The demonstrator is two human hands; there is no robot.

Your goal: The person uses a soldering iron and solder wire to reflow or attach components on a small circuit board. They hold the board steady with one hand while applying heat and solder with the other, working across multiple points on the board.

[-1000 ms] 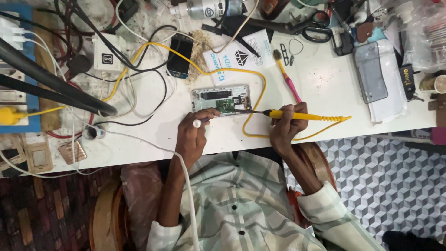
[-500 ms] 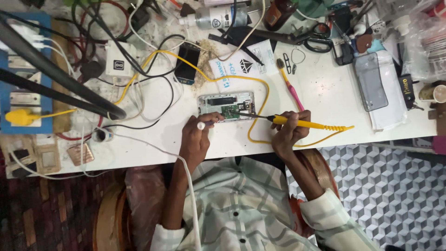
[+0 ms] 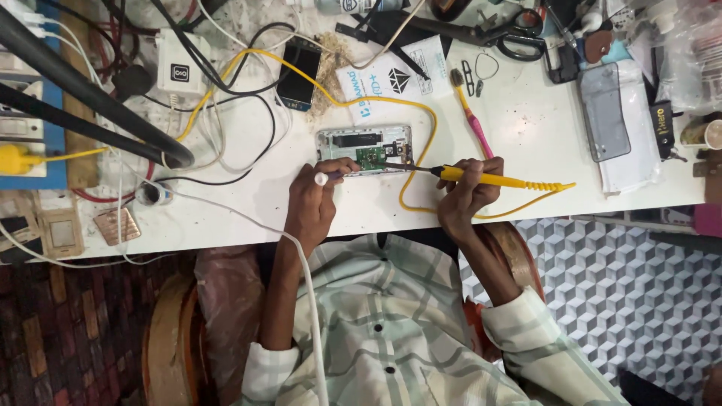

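An opened phone point(image 3: 361, 148) with a green circuit board lies on the white workbench point(image 3: 526, 150). My right hand point(image 3: 465, 198) holds a yellow soldering iron point(image 3: 489, 179) like a pen, with its tip on the board. A yellow cord point(image 3: 417, 120) loops from the iron around the phone. My left hand point(image 3: 314, 201) grips a thin white-tipped tool point(image 3: 325, 178) on a white cable and points it at the phone's lower edge.
A dark phone point(image 3: 299, 73), a white adapter point(image 3: 180, 71) and tangled cables lie at the back left. A pink brush point(image 3: 470, 113), scissors point(image 3: 511, 41) and a grey phone point(image 3: 605, 109) sit to the right. Black tubes point(image 3: 83, 113) cross the left side.
The view has shifted a little, so the bench sits lower in frame. Both hands stay on their tools at the opened phone, the iron tip still at the board.
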